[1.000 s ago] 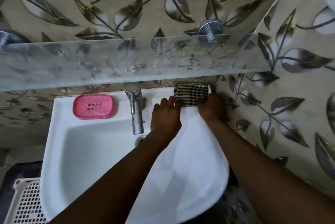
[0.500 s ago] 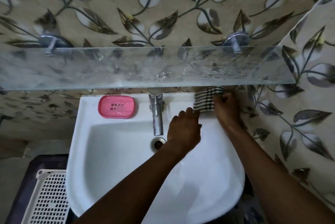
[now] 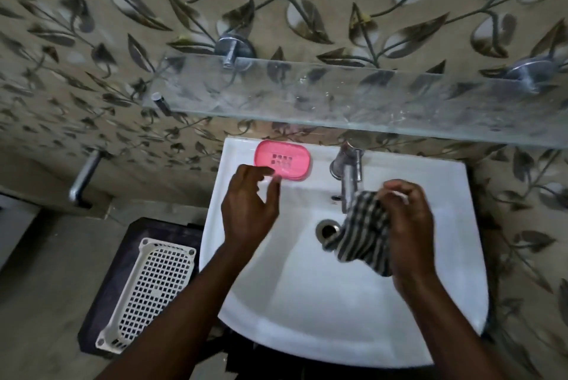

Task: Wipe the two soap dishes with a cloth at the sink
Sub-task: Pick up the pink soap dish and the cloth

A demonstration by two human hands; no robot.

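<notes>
- Left hand: fingers apart, loosely curved, holding nothing. Tips at front edge of pink soap dish; contact unclear.
- Dish location: back-left corner of sink ledge.
- Right hand: clamped on striped cloth over basin, beside tap.
- Second dish: not identifiable.
- Risk: smooth plastic on glazed ledge. Glancing push likely slides dish off left edge or into basin.
- Risk: hanging cloth tail may snag tap.

Pink soap dish on sink rim, striped cloth bunched, hanging
</notes>
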